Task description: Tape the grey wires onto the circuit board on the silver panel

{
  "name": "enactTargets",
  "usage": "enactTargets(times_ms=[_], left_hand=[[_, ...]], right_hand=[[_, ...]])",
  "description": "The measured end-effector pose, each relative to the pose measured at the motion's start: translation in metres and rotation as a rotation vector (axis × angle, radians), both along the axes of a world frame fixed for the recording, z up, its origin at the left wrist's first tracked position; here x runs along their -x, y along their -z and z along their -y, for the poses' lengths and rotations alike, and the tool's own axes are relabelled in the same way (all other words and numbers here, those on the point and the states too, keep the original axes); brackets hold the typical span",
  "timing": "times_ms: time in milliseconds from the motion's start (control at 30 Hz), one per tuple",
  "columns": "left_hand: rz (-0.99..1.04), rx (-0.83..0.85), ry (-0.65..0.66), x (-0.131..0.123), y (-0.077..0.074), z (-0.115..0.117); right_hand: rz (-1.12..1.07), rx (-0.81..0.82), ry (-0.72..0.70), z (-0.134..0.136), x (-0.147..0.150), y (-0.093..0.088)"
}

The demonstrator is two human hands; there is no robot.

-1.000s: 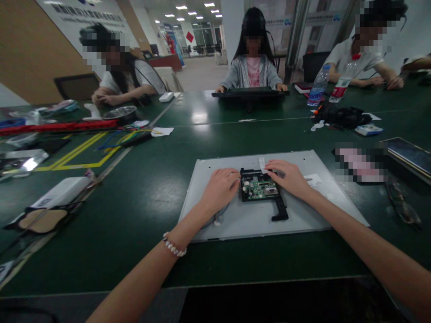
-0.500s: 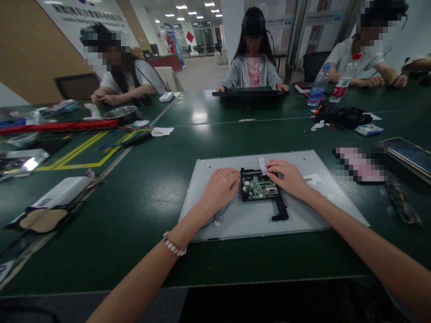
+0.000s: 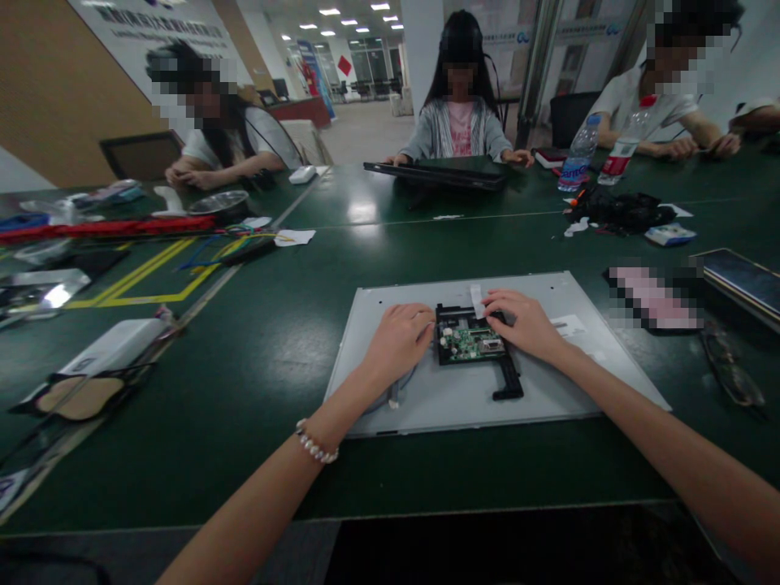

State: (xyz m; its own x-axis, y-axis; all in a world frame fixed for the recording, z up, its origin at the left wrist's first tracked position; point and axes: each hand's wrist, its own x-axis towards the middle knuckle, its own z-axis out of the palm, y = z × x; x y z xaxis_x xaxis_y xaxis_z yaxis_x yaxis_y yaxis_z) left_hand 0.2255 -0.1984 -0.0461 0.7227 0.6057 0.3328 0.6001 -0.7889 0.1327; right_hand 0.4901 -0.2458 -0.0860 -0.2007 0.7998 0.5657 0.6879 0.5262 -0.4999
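A green circuit board (image 3: 468, 344) sits in a black plastic frame (image 3: 508, 375), which has an arm reaching toward me on its right. The frame lies on a pale grey flat panel (image 3: 426, 409). My left hand (image 3: 399, 335) is closed at the frame's left edge, fingertips pressed together against it. Around the frame's upper right corner, the fingers of my right hand (image 3: 521, 323) are bent and gripping. Beside those fingers, a strip of white tape (image 3: 476, 299) runs up from the frame. A grey cable (image 3: 393, 396) lies partly under my left hand.
A phone (image 3: 655, 301), glasses (image 3: 731, 366) and a dark tablet-like device (image 3: 740, 280) lie to the right. At left are a white box (image 3: 115, 345) and cables. Across the green table (image 3: 268, 455), a person handles a black flat panel (image 3: 435, 175); bottles (image 3: 578, 154) stand nearby.
My hands and the frame stay practically still. Across the table, the person's black panel has tilted and shifted left, and one of that person's hands has come off it.
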Motion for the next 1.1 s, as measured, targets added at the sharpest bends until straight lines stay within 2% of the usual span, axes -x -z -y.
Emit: enactTargets(times_ms=[200, 467, 667, 833, 1100], left_hand=[[0.003, 0.01, 0.003, -0.0004, -0.0008, 0.0002], [0.006, 0.01, 0.005, 0.0004, 0.0018, -0.0006], [0.005, 0.006, -0.008, 0.0012, 0.003, -0.0015], [-0.007, 0.006, -0.007, 0.0014, 0.0037, -0.0023], [-0.008, 0.005, -0.012, 0.0001, 0.0018, -0.0004]], right_hand=[[-0.01, 0.002, -0.025, 0.0044, 0.0027, -0.0071], [-0.032, 0.052, 0.015, 0.0035, 0.0007, -0.0077], [0.118, 0.087, -0.004, 0.0005, 0.0009, -0.0046], [0.211, 0.14, 0.046, 0.0001, 0.0023, 0.0013], [0.277, 0.138, 0.042, 0.0021, 0.0049, -0.0064]])
